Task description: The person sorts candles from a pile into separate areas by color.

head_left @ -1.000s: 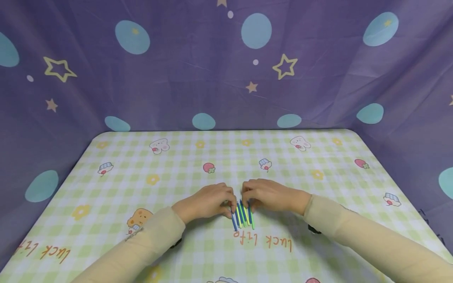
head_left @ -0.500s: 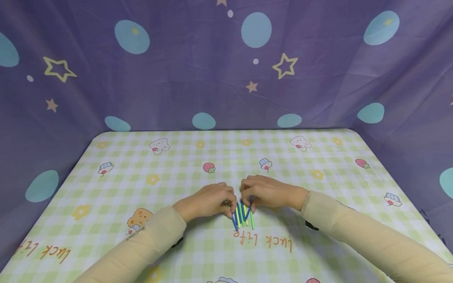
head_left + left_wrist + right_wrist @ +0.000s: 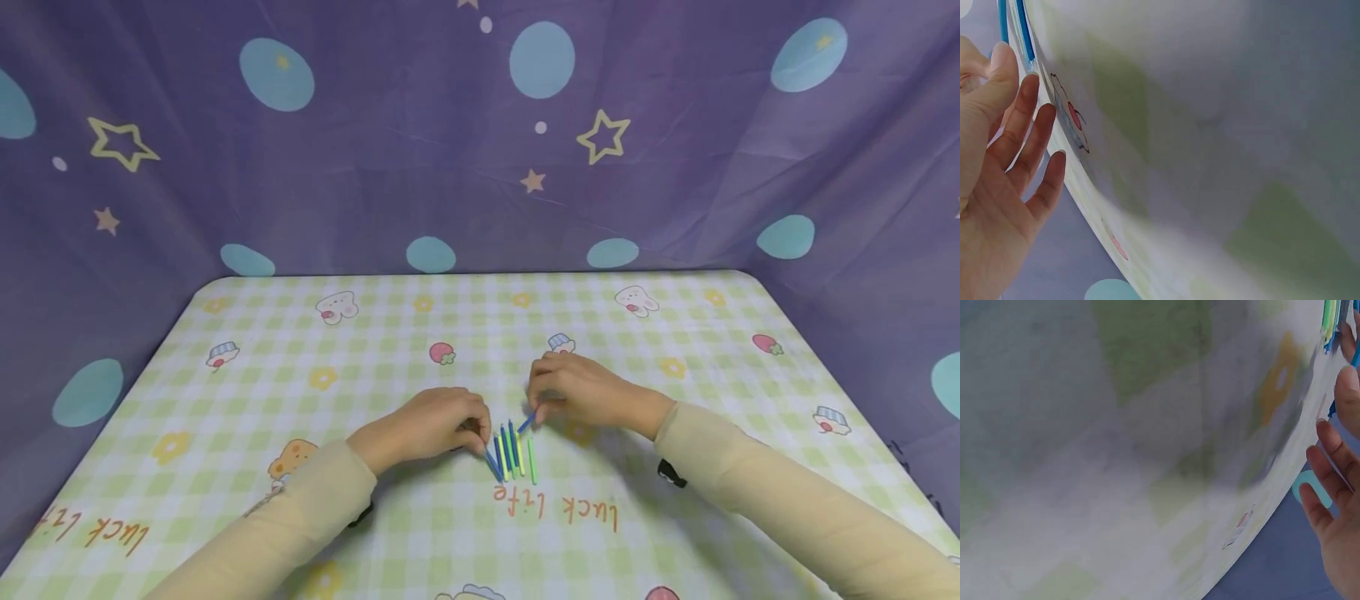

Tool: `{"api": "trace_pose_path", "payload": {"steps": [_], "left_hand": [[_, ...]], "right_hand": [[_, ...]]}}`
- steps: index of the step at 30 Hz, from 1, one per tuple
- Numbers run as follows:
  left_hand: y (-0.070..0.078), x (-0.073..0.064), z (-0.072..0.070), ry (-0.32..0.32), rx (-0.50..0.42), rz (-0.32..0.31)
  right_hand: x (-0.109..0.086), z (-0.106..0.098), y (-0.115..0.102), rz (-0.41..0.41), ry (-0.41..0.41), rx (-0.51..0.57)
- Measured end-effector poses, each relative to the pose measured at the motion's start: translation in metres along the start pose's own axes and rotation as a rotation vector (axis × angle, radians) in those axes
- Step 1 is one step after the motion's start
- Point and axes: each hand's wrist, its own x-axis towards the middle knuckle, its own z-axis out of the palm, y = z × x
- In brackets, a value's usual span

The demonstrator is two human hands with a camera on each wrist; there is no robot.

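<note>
In the head view, a small row of thin coloured sticks (image 3: 513,450), blue, yellow and green, lies side by side mid-table. One green stick (image 3: 532,462) lies a little apart at the row's right. My left hand (image 3: 427,425) pinches a tilted blue stick (image 3: 492,467) at the row's left side; in the left wrist view its upper part (image 3: 1003,22) shows above the thumb. From the upper right, my right hand (image 3: 581,390) pinches another blue stick (image 3: 527,423), which slants down toward the row. The other fingers of both hands are loosely bent.
A green-and-white checked tablecloth (image 3: 420,533) with printed cakes, flowers and lettering covers the table. Behind it and along both sides hangs a purple curtain (image 3: 420,167) with stars and blue ovals. A black wrist strap (image 3: 671,472) shows below the right sleeve.
My right hand has lifted the blue stick out of the row and moved it up and to the right. My left hand has shifted slightly left, tilting its blue stick more.
</note>
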Motion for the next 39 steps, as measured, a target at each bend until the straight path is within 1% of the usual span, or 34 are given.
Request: {"api": "trace_pose_path", "payload": {"steps": [3, 7, 12, 16, 21, 29, 33, 39], "left_hand": [[0.0, -0.003, -0.001, 0.009, -0.005, -0.015], [-0.001, -0.005, -0.001, 0.021, -0.01, -0.016], [-0.001, -0.007, -0.002, 0.032, -0.026, -0.028], [-0.002, -0.006, -0.002, 0.037, -0.038, -0.032], [-0.003, -0.004, -0.002, 0.045, -0.046, -0.03], [-0.002, -0.002, -0.004, 0.054, -0.049, -0.047], [-0.002, -0.002, -0.004, 0.079, -0.037, -0.069], [-0.003, -0.002, -0.007, 0.132, 0.004, -0.113]], "right_hand": [[-0.001, 0.0, 0.002, 0.043, 0.033, -0.026], [-0.001, 0.0, 0.007, 0.132, 0.076, -0.022], [0.002, -0.001, 0.013, 0.25, 0.095, -0.027], [0.008, -0.003, 0.019, 0.322, 0.107, -0.021], [0.022, -0.003, 0.028, 0.352, 0.103, -0.018], [0.049, 0.003, 0.035, 0.437, 0.069, -0.028], [0.058, 0.005, 0.034, 0.463, 0.062, -0.036], [0.069, 0.008, 0.035, 0.534, 0.041, -0.055]]}}
